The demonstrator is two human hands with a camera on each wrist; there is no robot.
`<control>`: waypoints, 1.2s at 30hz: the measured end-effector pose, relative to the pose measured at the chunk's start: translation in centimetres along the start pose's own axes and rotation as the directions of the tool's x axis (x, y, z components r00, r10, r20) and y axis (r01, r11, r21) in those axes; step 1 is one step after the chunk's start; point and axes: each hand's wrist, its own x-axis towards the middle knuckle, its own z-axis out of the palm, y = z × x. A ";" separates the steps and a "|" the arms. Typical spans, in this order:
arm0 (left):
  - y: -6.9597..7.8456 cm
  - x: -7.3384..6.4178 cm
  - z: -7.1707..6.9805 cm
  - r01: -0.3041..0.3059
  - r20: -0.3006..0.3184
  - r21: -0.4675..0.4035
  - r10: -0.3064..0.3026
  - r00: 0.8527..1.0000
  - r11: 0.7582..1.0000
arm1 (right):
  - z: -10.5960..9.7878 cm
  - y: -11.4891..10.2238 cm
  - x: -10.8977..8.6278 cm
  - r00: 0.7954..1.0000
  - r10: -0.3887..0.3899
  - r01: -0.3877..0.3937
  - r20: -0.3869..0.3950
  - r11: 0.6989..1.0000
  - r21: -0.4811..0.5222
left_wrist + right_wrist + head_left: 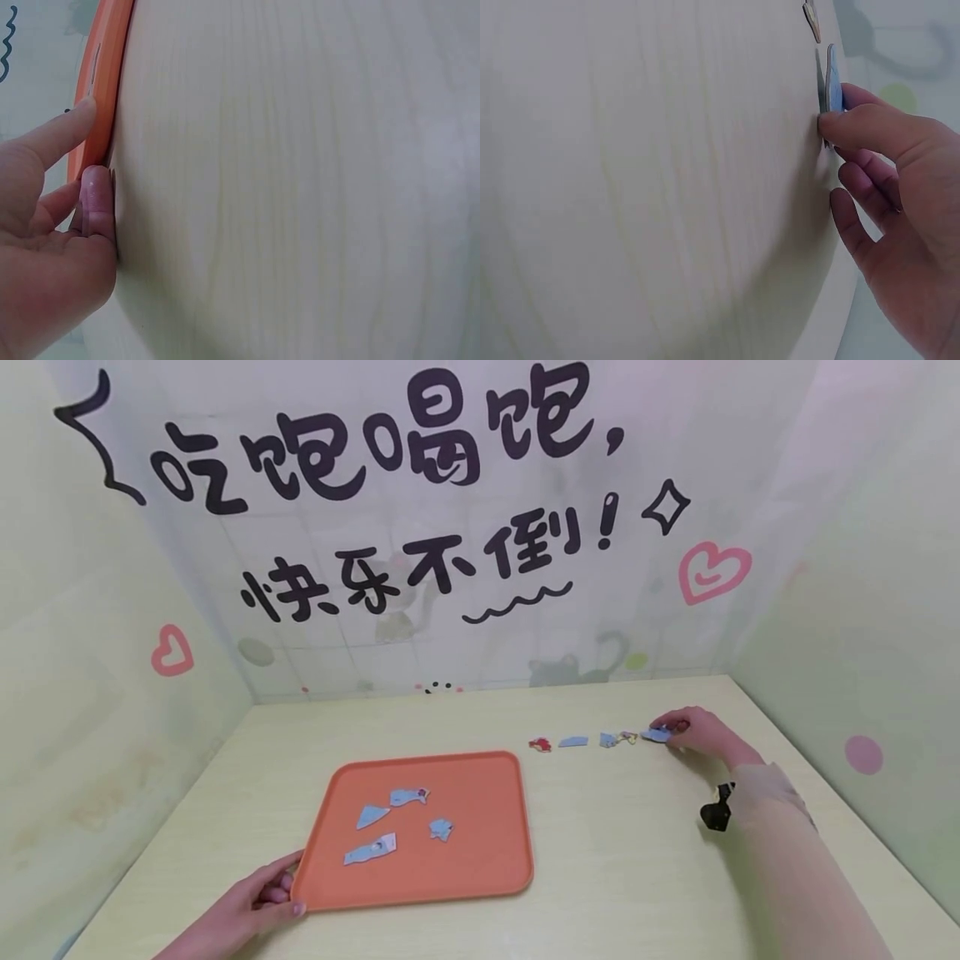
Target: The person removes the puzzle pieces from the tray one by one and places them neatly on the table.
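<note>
In the head view, my right hand (pixel 701 732) is at the far right of the table, pinching a flat blue puzzle piece (pixel 657 735) between thumb and fingers. The right wrist view shows this blue piece (pixel 834 82) tilted up at the tabletop, with a shadow beside it. My left hand (pixel 258 893) holds the near left corner of an orange tray (pixel 480 860). Its thumb lies on the tray's rim (pixel 105 82) in the left wrist view, and the other fingers are curled by the edge. Several light blue pieces lie apart on the tray, one of them a long strip (pixel 370 850).
Left of my right hand runs a row of loose pieces: a red one (pixel 540 744), a flat blue one (pixel 573 742), a blue one (pixel 607 740) and a yellowish one (pixel 627 737). Printed walls (pixel 480 652) enclose the pale wooden table (pixel 615 843).
</note>
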 end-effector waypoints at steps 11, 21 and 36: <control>0.1 0.2 -0.1 0.036 0.007 -0.006 -0.035 0.999 0.999 | -0.8 1.3 -0.5 0.996 -0.028 0.022 0.086 0.997 0.073; 0.0 0.1 -0.1 0.005 0.017 -0.037 -0.004 1.000 0.999 | -0.7 1.5 -0.8 0.995 0.003 -0.017 0.102 0.991 0.136; -0.1 0.0 -0.1 0.026 0.021 -0.072 -0.024 0.999 0.997 | -0.2 1.7 -1.0 0.996 0.018 -0.032 0.082 0.984 0.174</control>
